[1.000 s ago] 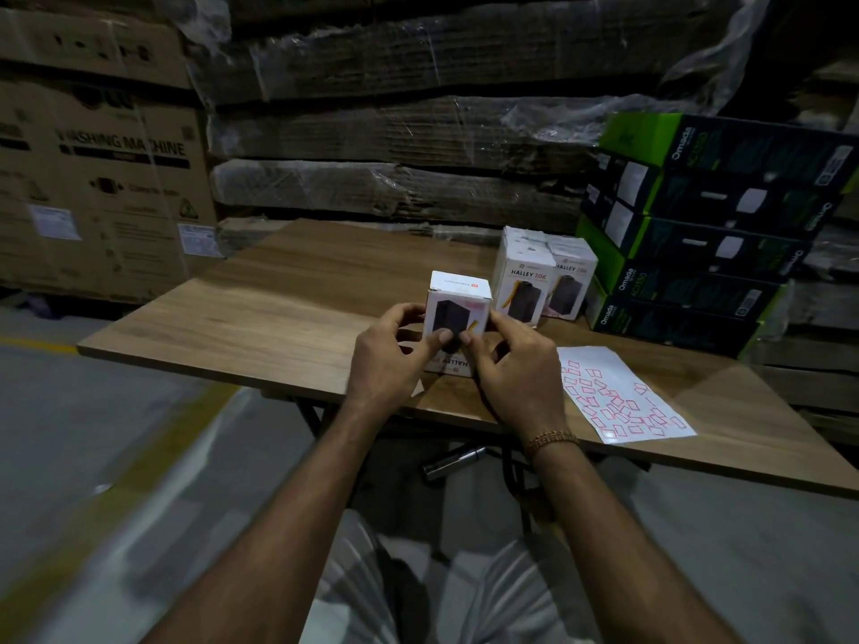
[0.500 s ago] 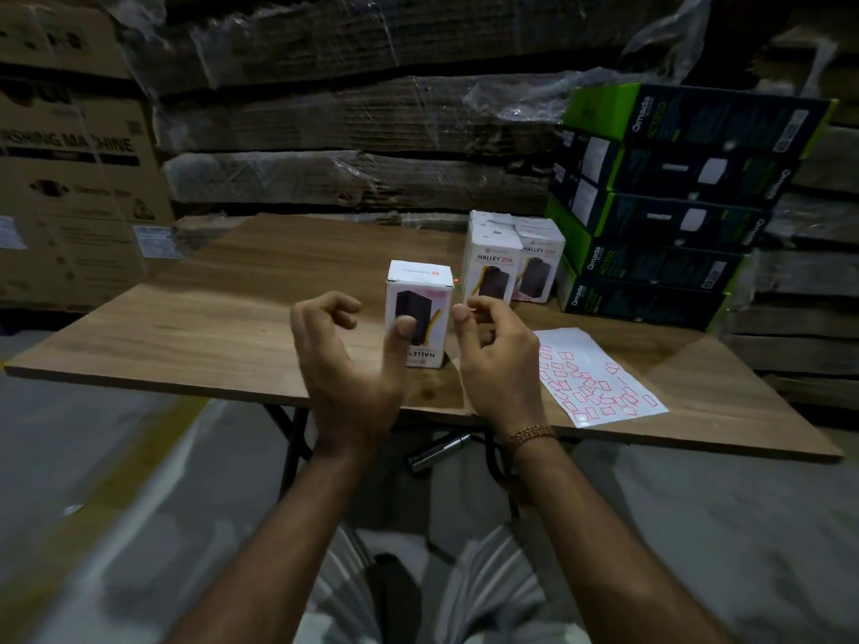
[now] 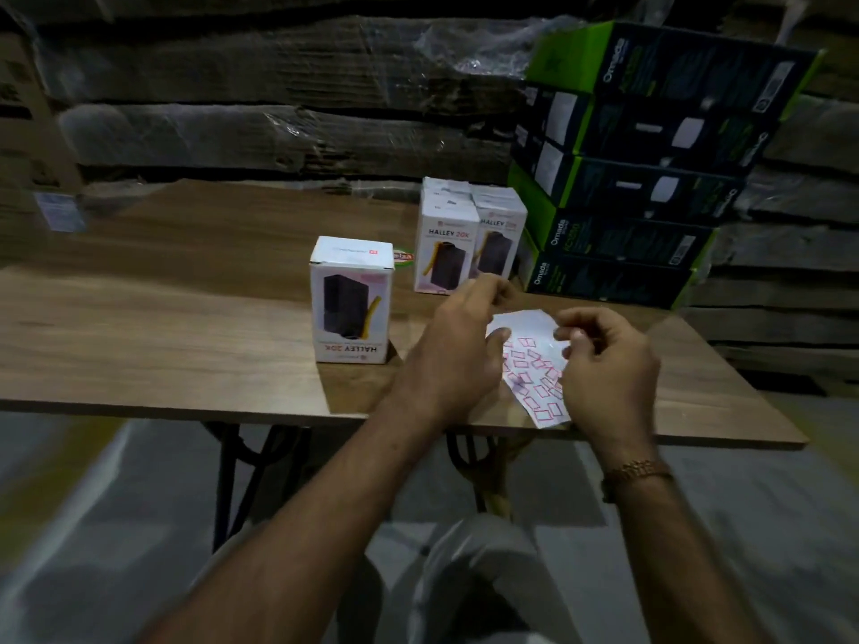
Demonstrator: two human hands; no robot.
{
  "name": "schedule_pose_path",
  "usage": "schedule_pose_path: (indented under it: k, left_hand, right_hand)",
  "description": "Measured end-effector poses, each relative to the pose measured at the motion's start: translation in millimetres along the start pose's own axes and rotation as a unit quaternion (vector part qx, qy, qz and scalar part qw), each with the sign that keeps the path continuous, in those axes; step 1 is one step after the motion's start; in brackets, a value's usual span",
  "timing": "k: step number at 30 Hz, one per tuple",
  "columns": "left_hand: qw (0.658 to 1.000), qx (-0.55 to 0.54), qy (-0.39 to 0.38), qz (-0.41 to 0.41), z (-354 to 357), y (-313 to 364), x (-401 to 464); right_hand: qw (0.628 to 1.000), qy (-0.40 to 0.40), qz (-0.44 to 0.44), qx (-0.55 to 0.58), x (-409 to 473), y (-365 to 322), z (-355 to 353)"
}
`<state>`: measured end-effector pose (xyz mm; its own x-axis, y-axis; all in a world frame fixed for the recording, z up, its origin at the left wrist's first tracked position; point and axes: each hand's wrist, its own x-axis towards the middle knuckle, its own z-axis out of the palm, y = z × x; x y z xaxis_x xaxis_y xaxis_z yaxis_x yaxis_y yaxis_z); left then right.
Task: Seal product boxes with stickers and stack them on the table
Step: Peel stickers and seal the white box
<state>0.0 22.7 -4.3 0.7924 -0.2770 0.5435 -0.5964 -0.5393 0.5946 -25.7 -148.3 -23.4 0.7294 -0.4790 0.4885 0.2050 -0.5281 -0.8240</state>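
A white product box (image 3: 351, 309) stands upside down on the wooden table (image 3: 162, 327), untouched, with its printed face toward me. To its right lies a white sticker sheet (image 3: 534, 364) with several red-outlined stickers, its far end lifted off the table. My left hand (image 3: 458, 350) holds the sheet's left edge, thumb on the paper and fingers curled above it. My right hand (image 3: 609, 369) pinches thumb and fingertips together on the sheet's right side; whether a sticker is between them I cannot tell. Further white product boxes (image 3: 469, 234) stand grouped behind.
A tall stack of green-and-black boxes (image 3: 641, 178) fills the table's back right corner. Plastic-wrapped flattened cardboard (image 3: 279, 109) forms a wall behind the table. A small round label (image 3: 403, 258) lies behind the lone box. The table's near edge runs just under my wrists.
Both hands let go of the upside-down box and moved right to the sticker sheet, whose far end now lifts off the table. The box stays where it stood.
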Motion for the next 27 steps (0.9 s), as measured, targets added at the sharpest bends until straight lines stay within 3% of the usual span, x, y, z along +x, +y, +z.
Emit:
schedule_pose_path:
  k: [2,7,13,22,27]
  left_hand:
    - [0.997,0.019,-0.063,-0.042,7,-5,10]
    - [0.977,0.111,-0.181,-0.031,16,-11,18]
    - [0.973,0.125,-0.190,-0.047,17,-12,18]
    - [0.974,0.112,-0.173,-0.093,17,-14,16]
    - [0.973,0.079,-0.175,-0.126,16,-15,16]
  right_hand:
    - [0.999,-0.006,-0.012,-0.053,2,9,-14]
    - [0.993,-0.035,-0.002,-0.115,19,30,-36]
    - [0.983,-0.103,-0.011,-0.152,36,27,-43]
    - [0.973,-0.142,-0.082,-0.164,30,16,-28]
    - [0.944,-0.238,-0.127,-0.191,33,6,-16]
